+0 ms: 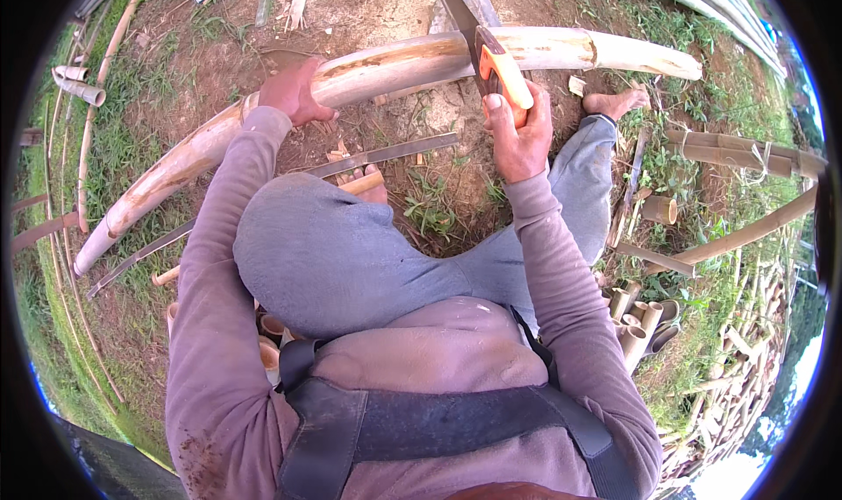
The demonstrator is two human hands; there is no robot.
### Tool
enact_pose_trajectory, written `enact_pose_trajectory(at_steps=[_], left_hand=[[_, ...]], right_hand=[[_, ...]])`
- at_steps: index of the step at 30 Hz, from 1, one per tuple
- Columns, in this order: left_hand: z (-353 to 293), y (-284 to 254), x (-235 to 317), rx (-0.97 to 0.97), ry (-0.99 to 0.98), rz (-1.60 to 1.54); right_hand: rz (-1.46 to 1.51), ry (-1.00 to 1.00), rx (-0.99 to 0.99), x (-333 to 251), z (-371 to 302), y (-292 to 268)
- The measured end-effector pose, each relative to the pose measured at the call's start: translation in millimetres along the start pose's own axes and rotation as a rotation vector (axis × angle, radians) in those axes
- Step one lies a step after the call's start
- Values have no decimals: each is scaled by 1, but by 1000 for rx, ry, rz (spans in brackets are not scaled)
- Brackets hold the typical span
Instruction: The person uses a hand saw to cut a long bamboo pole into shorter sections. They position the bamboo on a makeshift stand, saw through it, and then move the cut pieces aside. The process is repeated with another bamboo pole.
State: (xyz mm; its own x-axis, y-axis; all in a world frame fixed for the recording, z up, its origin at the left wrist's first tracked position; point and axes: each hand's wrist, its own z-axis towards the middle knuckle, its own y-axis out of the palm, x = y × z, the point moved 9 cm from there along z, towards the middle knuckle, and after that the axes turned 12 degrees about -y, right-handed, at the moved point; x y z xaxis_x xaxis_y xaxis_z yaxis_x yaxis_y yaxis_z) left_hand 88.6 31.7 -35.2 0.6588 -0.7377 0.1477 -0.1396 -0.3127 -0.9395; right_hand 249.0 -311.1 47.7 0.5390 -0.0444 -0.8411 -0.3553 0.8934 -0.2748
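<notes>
A long pale bamboo pole [386, 66] arcs across the upper part of the frame, from the left edge up to the upper right, lying on bare dirt and grass. The left hand [294, 92], left of centre near the top, rests palm-down on the pole with its fingers curled over the far side, pressing it in place. The right hand [519, 132], upper centre-right, is closed in a full fist around the orange handle of a hand saw [491, 57], whose grey blade crosses the pole and runs up toward the top edge. A bare foot [614, 103] sits just below the pole to the right of the saw. A thin dark bamboo strip [386, 153] lies on the ground below the pole, near the bent knee in grey trousers [333, 254]. Short cut bamboo tubes [638, 317] are heaped at the right, beside the right elbow.
</notes>
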Motion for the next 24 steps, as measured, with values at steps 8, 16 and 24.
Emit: enact_pose_trajectory(at_steps=[8, 16, 24], left_hand=[[-3, -5, 7, -84, -61, 6], [-8, 4, -6, 56, -33, 32], [2, -6, 14, -1, 20, -10]], right_hand=[[-201, 68, -50, -19, 40, -6], [-123, 219, -50, -144, -98, -123], [-303, -68, -71, -19, 48, -5]])
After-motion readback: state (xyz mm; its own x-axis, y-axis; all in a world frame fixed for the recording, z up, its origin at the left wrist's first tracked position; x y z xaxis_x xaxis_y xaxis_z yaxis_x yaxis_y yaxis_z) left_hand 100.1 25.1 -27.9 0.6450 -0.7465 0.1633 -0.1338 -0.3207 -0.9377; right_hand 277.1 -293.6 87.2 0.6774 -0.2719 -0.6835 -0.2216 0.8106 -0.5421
